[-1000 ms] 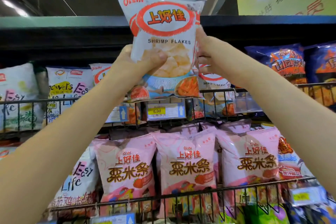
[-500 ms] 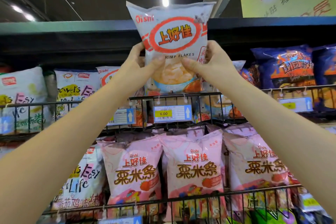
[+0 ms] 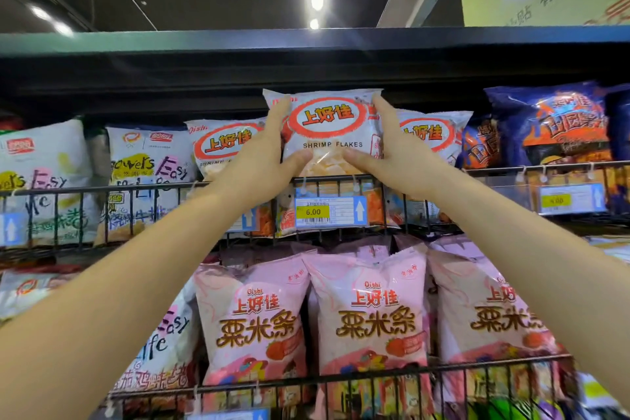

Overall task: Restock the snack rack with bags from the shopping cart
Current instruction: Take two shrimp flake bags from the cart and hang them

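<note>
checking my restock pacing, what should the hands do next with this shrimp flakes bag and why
Probably ease the shrimp flakes bag down and back until it seats. The left hand and right hand grip its sides, its lower part sits behind the wire rail, and its top stands higher than the matching bags either side.

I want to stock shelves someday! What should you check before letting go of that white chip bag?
1. Left hand and right hand grip the white plastic shrimp flakes bag: ok.
2. Bag upright, label facing out: ok.
3. Bag's lower part behind the black wire rail: ok.
4. Bag's bottom edge supported: cannot tell, hidden.
5. Matching white bags beside it: ok.
</note>
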The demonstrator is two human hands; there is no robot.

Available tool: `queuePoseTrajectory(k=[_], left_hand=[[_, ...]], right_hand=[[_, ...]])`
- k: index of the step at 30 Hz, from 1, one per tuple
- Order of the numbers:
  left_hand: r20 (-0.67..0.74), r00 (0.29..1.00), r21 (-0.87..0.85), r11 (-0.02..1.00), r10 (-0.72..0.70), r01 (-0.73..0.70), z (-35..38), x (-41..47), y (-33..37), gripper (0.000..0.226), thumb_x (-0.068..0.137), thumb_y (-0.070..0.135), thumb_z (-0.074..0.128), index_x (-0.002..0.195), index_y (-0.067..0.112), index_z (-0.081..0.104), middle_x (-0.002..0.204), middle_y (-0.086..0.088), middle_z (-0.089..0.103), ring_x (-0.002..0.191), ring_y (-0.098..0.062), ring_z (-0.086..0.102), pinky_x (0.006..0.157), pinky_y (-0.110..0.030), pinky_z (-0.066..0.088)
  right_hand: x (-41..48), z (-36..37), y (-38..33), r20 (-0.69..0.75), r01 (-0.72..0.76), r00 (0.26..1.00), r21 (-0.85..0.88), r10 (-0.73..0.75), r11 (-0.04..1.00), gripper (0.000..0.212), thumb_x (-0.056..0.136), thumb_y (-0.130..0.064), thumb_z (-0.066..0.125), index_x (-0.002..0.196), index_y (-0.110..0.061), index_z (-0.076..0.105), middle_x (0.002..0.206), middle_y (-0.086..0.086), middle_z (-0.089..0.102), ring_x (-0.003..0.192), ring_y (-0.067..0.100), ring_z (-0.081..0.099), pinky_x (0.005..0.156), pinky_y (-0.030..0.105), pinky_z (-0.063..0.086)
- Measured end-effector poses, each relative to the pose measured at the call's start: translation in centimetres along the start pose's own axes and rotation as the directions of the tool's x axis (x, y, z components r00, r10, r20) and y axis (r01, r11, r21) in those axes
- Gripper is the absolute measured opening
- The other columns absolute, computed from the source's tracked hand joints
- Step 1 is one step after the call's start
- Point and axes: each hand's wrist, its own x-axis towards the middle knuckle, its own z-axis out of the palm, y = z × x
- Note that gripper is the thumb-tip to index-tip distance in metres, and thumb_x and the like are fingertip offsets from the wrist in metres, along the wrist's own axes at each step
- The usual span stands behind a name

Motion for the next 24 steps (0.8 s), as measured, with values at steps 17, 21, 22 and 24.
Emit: queuePoseTrajectory(k=[17, 21, 22, 24], left_hand=[[0.235, 0.962, 0.049, 0.990, -0.139, 0.131, -0.8, 1.2, -0.2, 0.088, 0.098, 0.042, 0.066, 0.160, 0.043, 0.005, 0.153, 0.001, 0.047, 0.114, -0.015, 0.056, 0.092, -0.035, 0.052], [0.192, 0.969, 0.148, 0.981, -0.152, 0.125, -1.0, 0.5, 1.0, 0.085, 0.099, 0.043, 0.064, 0.162, 0.038, 0.006, 0.151, -0.001, 0.051, 0.108, -0.014, 0.057, 0.089, -0.033, 0.050], [0.162, 0.975, 0.190, 0.975, -0.150, 0.118, -0.9, 0.1, 1.5, 0.083, 0.100, 0.043, 0.063, 0.162, 0.036, 0.008, 0.151, -0.003, 0.050, 0.111, -0.017, 0.058, 0.088, -0.033, 0.049], [0.053, 0.992, 0.297, 0.950, -0.118, 0.097, -0.8, -1.1, 2.7, 0.076, 0.101, 0.045, 0.061, 0.161, 0.033, 0.016, 0.153, -0.008, 0.041, 0.121, -0.027, 0.057, 0.088, -0.037, 0.050]], right_hand=[[0.9, -0.8, -0.7, 0.196, -0.153, 0.963, -0.173, 0.186, 0.973, 0.095, 0.093, -0.064, 0.057, 0.162, -0.038, -0.003, 0.156, 0.000, 0.045, 0.110, 0.022, 0.056, 0.104, 0.044, 0.046], [0.5, -1.0, -0.9, 0.162, -0.138, 0.974, -0.149, 0.162, 0.979, 0.093, 0.094, -0.060, 0.060, 0.162, -0.037, 0.001, 0.153, 0.000, 0.048, 0.129, 0.025, 0.055, 0.106, 0.042, 0.044], [0.3, -1.2, -0.9, 0.149, -0.130, 0.977, -0.146, 0.151, 0.981, 0.092, 0.094, -0.060, 0.061, 0.162, -0.037, 0.003, 0.151, 0.001, 0.051, 0.125, 0.025, 0.057, 0.103, 0.042, 0.047], [-0.5, -1.8, -0.8, 0.108, -0.114, 0.985, -0.166, 0.133, 0.980, 0.088, 0.093, -0.059, 0.063, 0.161, -0.037, 0.012, 0.147, 0.001, 0.055, 0.111, 0.022, 0.060, 0.091, 0.037, 0.050]])
